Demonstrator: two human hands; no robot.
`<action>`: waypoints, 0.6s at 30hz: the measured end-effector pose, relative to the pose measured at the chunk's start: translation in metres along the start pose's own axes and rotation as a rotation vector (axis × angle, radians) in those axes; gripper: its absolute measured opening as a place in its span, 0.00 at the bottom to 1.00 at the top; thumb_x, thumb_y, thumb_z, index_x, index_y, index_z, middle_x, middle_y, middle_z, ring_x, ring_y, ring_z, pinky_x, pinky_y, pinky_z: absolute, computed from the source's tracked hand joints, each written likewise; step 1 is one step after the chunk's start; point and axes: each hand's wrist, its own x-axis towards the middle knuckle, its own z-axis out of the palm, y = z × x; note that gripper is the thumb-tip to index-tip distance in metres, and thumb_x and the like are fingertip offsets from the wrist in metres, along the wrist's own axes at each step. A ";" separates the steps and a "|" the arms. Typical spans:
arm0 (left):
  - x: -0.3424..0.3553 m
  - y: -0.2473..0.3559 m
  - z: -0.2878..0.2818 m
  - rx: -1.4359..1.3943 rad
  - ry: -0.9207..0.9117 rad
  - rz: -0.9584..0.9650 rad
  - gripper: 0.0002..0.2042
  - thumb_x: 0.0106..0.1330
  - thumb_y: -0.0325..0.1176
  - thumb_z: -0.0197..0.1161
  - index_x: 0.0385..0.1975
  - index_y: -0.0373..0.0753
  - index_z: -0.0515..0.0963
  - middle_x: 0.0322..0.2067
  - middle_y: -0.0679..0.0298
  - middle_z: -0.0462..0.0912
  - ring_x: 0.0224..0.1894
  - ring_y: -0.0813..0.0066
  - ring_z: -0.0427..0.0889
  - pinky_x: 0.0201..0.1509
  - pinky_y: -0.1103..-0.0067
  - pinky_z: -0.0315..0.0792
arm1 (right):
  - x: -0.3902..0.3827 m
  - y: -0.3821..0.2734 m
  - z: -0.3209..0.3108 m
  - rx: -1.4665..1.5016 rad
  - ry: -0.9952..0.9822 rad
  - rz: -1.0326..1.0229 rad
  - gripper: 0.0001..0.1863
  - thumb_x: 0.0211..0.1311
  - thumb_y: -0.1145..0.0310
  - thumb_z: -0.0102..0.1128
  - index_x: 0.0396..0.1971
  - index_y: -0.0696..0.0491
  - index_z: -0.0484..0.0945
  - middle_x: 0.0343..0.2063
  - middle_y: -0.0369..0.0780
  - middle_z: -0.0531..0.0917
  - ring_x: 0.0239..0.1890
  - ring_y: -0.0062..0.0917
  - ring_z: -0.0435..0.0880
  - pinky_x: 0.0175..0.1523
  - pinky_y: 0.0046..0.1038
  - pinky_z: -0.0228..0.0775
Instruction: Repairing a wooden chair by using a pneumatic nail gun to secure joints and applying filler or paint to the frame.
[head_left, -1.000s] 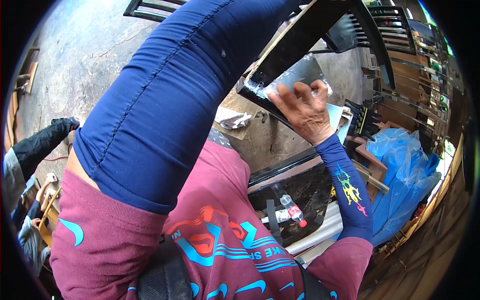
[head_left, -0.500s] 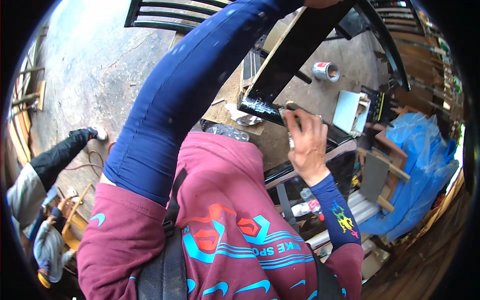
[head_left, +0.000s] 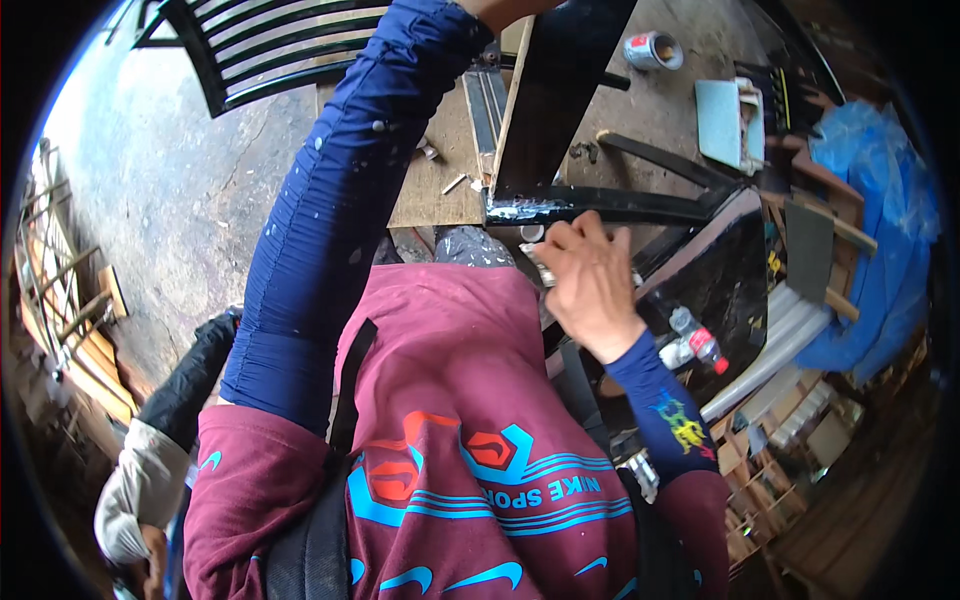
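Right hand (head_left: 592, 280) curled round pale scrap (head_left: 541, 265), just nearer body than black frame (head_left: 640, 206). Left hand (head_left: 505, 8) cut off, grip unclear. Probably best: frame steady, light even strokes over whitish patch (head_left: 515, 210).

Stained grey concrete floor (head_left: 170, 210) spreads across the upper left and centre. A thin brown board (head_left: 425, 205) lies on it, with a small pale stick (head_left: 456, 184) resting on the board. Further right, a tin can (head_left: 640, 50) and a pale blue box (head_left: 720, 122) sit directly on the floor.
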 end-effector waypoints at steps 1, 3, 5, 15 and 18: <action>-0.003 0.000 -0.003 -0.025 0.000 -0.003 0.23 0.58 0.24 0.71 0.53 0.34 0.73 0.39 0.44 0.85 0.45 0.44 0.85 0.50 0.64 0.77 | -0.006 0.002 0.003 0.066 0.048 0.009 0.23 0.51 0.70 0.67 0.51 0.50 0.81 0.46 0.36 0.78 0.51 0.34 0.75 0.48 0.47 0.67; -0.004 -0.001 -0.005 -0.025 -0.018 0.007 0.23 0.55 0.23 0.72 0.51 0.34 0.73 0.39 0.45 0.84 0.45 0.44 0.84 0.48 0.63 0.76 | -0.011 0.002 0.011 0.206 0.171 0.204 0.24 0.50 0.77 0.62 0.51 0.56 0.79 0.45 0.41 0.80 0.56 0.42 0.77 0.51 0.56 0.75; -0.013 -0.009 -0.005 -0.008 0.070 0.264 0.23 0.51 0.22 0.71 0.48 0.35 0.73 0.40 0.46 0.81 0.45 0.43 0.82 0.47 0.61 0.75 | -0.006 -0.001 0.017 0.324 0.150 0.364 0.27 0.49 0.83 0.51 0.54 0.58 0.78 0.51 0.47 0.79 0.54 0.50 0.79 0.57 0.46 0.73; -0.050 -0.003 -0.009 -0.453 0.072 0.217 0.13 0.51 0.19 0.60 0.37 0.35 0.71 0.38 0.49 0.70 0.44 0.47 0.73 0.49 0.62 0.71 | 0.051 -0.044 0.066 0.372 -0.112 0.851 0.22 0.57 0.70 0.53 0.51 0.64 0.80 0.54 0.61 0.78 0.55 0.58 0.79 0.63 0.49 0.70; -0.049 -0.006 -0.007 -0.417 0.070 0.217 0.12 0.52 0.20 0.60 0.37 0.34 0.71 0.38 0.49 0.70 0.44 0.47 0.73 0.50 0.61 0.71 | 0.072 -0.071 0.066 0.463 -0.076 0.922 0.15 0.50 0.70 0.59 0.34 0.65 0.85 0.41 0.66 0.83 0.49 0.61 0.82 0.59 0.48 0.75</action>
